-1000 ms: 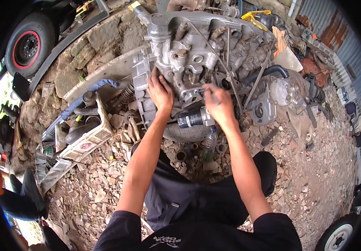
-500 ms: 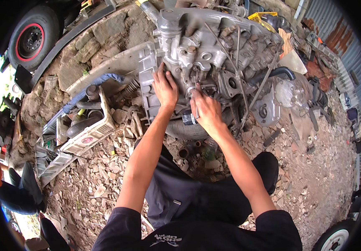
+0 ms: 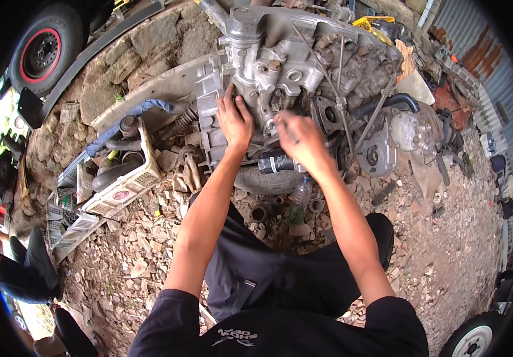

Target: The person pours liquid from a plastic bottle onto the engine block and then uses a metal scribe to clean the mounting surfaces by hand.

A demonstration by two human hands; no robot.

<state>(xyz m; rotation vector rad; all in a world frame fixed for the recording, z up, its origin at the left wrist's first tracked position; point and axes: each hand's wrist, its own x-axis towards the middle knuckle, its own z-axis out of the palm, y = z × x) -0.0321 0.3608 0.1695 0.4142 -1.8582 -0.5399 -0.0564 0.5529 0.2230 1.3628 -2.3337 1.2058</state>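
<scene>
The engine [image 3: 295,76] is at upper centre. The left hand [image 3: 235,122] rests, fingers extended, on its left side. The right hand [image 3: 304,140], curled and blurred, is near the filter [image 3: 273,162]; its grasp cannot be determined.
</scene>
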